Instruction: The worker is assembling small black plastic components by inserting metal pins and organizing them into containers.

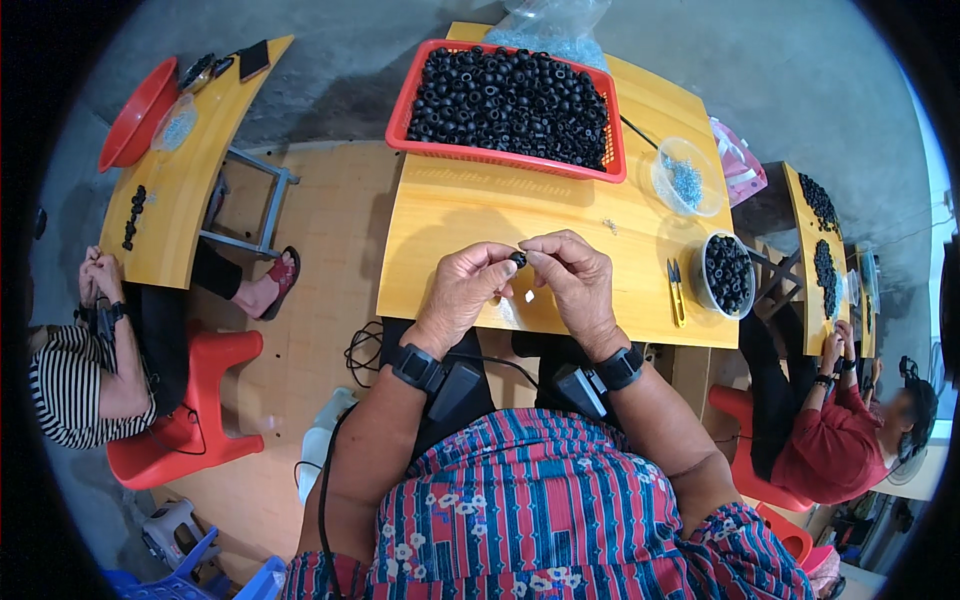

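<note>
Black and ring-shaped, a small piece sits between your two hands, above the near part of the wooden table. Your left hand grasps it between thumb and forefinger. Your right hand has its thumb and forefinger pinched together at the piece's right side; whether they grip it or something tiny is hidden. Just below your fingertips shows a small white scrap. Farther back on the table, a red plastic basket is heaped with similar black rings. To your right stand a clear bowl holding light-blue bits and, nearer you, a tub of black rings, with yellow-handled snips lying just left of it.
</note>
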`<move>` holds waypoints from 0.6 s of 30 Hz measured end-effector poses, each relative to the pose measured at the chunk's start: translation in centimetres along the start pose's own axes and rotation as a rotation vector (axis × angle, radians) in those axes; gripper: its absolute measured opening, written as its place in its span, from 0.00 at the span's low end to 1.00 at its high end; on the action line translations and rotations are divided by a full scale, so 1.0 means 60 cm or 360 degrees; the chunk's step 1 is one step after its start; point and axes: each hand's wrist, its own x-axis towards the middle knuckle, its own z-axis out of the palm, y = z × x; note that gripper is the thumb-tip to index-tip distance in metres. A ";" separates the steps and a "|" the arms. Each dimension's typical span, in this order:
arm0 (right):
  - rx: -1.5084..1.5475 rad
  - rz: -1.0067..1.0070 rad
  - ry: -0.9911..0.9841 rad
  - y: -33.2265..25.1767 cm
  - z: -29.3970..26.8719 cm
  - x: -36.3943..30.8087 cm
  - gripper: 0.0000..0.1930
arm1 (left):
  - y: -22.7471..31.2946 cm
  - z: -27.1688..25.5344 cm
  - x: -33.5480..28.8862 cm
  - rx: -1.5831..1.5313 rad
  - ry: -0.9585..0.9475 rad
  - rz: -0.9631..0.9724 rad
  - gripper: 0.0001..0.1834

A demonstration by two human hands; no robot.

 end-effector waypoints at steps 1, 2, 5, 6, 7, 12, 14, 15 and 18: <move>0.0068 0.0078 -0.0010 -0.002 0.001 -0.001 0.06 | 0.000 0.000 0.000 -0.0008 0.0004 -0.0004 0.10; 0.0043 0.0056 -0.0012 -0.002 0.001 -0.001 0.06 | 0.000 0.001 0.000 -0.0017 0.0007 -0.0008 0.10; 0.0003 -0.0031 -0.0010 0.001 0.002 -0.003 0.07 | -0.002 0.000 0.000 -0.0042 0.0012 -0.0008 0.10; 0.0009 -0.0074 -0.0007 0.004 0.004 -0.003 0.07 | -0.002 -0.001 0.000 -0.0051 0.0012 -0.0005 0.10; 0.0015 -0.0117 -0.0003 0.005 0.007 -0.003 0.07 | -0.003 -0.001 0.000 -0.0075 0.0024 -0.0009 0.10; -0.0069 -0.0054 -0.0051 -0.017 0.011 -0.010 0.11 | -0.001 0.005 0.000 -0.0077 0.0099 0.0017 0.10; -0.0371 -0.0243 -0.0106 -0.020 0.002 0.004 0.14 | 0.003 0.001 0.002 -0.0001 0.0003 -0.0087 0.11; -0.0415 -0.0290 -0.0164 -0.024 0.000 0.009 0.13 | -0.002 -0.003 0.004 -0.0007 -0.0001 -0.0083 0.12; -0.0544 -0.0421 -0.0299 -0.038 0.003 0.020 0.11 | -0.003 -0.011 -0.002 -0.0283 -0.0110 -0.0033 0.12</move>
